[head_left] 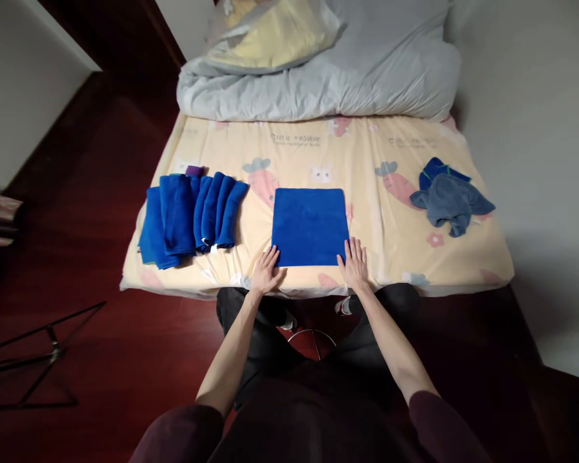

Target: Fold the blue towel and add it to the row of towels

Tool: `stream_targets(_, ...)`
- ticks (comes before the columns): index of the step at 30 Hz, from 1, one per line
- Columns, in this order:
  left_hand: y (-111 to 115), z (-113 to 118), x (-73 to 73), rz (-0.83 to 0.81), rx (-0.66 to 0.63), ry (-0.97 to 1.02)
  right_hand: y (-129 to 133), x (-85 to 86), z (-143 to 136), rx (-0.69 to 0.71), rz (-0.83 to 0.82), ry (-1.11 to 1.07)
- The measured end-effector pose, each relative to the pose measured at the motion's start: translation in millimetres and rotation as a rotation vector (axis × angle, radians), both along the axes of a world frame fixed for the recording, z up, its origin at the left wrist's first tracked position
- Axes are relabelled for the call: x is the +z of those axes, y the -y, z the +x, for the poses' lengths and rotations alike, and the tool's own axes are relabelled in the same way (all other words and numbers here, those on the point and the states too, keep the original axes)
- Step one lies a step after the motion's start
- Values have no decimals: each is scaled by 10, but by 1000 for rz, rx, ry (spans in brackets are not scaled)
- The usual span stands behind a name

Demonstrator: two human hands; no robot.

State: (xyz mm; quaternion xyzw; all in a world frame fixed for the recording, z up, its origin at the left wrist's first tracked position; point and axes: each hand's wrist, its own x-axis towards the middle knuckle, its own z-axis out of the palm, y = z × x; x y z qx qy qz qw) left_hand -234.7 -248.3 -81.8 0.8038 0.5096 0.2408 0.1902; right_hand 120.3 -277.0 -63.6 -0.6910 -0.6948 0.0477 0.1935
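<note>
Floor (125,366): dark red, faintly glossy
Walls (535,128): plain grey, left and right
Bed (376,257): cream carrot-print sheet (231,145), grey quilt (318,93) bunched at far end
Light: soft, dimmer toward the floor

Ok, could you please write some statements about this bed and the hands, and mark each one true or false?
1. The left hand touches the flat blue cloth. True.
2. The right hand hangs in the air. False: it touches the flat cloth's near right corner.
3. Rolled blue cloths lie left of the flat one. True.
4. The crumpled grey cloth lies on the floor. False: it lies on the printed bedsheet.
</note>
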Motion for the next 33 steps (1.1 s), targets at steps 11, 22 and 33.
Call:
stream_targets(11,-50,3,-140,40,116,305,176,-79,52,260,234,-194)
stream_targets(22,-66,-1,-103,53,142,405,62,-219,104,119,304,-296)
stream_targets(33,-43,24,4,28,212,435,34,-178,146,99,242,-455)
